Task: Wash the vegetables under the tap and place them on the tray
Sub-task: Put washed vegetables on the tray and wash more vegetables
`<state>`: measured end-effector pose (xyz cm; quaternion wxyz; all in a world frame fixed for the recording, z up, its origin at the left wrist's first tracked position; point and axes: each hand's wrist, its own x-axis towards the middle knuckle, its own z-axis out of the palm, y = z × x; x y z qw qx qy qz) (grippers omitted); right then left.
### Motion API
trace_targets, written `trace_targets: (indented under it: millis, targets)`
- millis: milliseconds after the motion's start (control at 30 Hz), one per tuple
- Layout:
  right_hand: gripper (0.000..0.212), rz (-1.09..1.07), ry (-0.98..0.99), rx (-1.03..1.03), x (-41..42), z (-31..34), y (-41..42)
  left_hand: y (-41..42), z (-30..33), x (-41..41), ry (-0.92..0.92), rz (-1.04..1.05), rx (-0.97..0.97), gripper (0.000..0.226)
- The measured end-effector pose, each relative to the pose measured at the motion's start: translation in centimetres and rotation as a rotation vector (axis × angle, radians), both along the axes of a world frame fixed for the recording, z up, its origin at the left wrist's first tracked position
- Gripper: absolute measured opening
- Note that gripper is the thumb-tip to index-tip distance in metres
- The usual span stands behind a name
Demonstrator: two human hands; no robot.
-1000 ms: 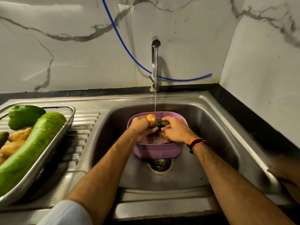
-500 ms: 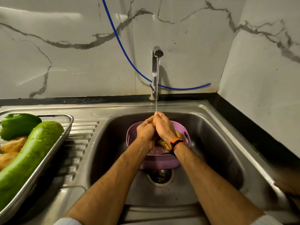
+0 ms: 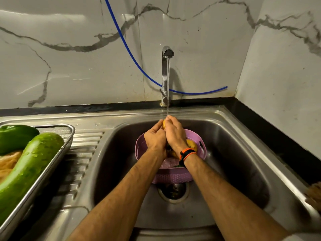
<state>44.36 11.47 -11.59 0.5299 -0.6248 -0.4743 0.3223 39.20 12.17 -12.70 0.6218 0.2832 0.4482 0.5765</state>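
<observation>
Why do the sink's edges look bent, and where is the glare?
Head view: the wide-angle lens bows the sink rim and wall lines; glare streaks the marble wall at upper left; the basin under the forearms lies in deep shadow; the potatoes at the left edge look blurred.

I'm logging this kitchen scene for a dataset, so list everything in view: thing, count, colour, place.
tap: 1, chrome, behind the sink, water running
hose: 1, blue, along the marble wall
sink: 1, steel, centre
basket: 1, purple, in the sink over the drain
vegetables in basket: count unclear, yellowish, mostly hidden by the hands
tray: 1, steel, on the drainboard at left
long gourd: 1, green, in the tray
capsicum: 1, green, in the tray
brownish vegetables: count unclear, in the tray
yellow vegetable: 1, between both hands under the stream
wristband: 1, orange and black, right wrist
left hand: grips the yellow vegetable
right hand: grips the yellow vegetable
</observation>
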Motion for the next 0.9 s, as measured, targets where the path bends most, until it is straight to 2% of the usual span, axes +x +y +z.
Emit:
trace_targets:
  millis: [100, 167, 333, 433, 500, 567, 700, 800, 833, 900]
  targets:
    - [0.034, 0.001, -0.027, -0.077, 1.1, 0.5, 0.4, -0.4, 0.2, -0.4, 0.011, -0.092, 0.013, 0.039]
    - [0.036, 0.061, 0.026, -0.139, 1.9, 1.0, 0.9, -0.6, 0.4, -0.5, -0.019, -0.121, 0.008, 0.04]
    - [0.034, 0.005, 0.042, -0.004, -0.2, 0.4, 0.4, 0.1, 0.3, 0.0, -0.036, 0.025, 0.005, 0.037]
    - [0.03, -0.055, 0.033, -0.026, 0.1, 1.2, 0.8, -0.4, 0.5, -0.4, -0.06, -0.052, 0.016, 0.045]
    - [0.03, 0.004, 0.121, -0.074, 1.2, 1.7, 1.5, -0.7, 0.8, -0.8, -0.11, -0.132, 0.017, 0.047]
    - [0.031, 0.064, 0.2, -0.067, 1.6, 1.6, 1.7, -0.6, 1.2, -0.8, -0.139, -0.128, 0.023, 0.042]
    - [0.028, -0.007, 0.098, 0.005, 0.3, 0.4, 1.6, -0.4, 1.2, -0.1, -0.111, 0.004, 0.001, 0.039]
    - [0.03, -0.101, 0.045, -0.071, 0.4, 1.2, 1.6, -0.9, 1.2, -0.4, -0.106, -0.103, 0.01, 0.044]
    - [0.032, -0.069, 0.059, -0.102, 1.0, 1.4, 1.9, -0.9, 1.1, -0.7, -0.1, -0.148, 0.013, 0.044]
    - [0.033, 0.046, 0.208, -0.121, 1.9, 1.3, 2.4, -0.6, 1.0, -1.1, -0.106, -0.175, 0.015, 0.043]
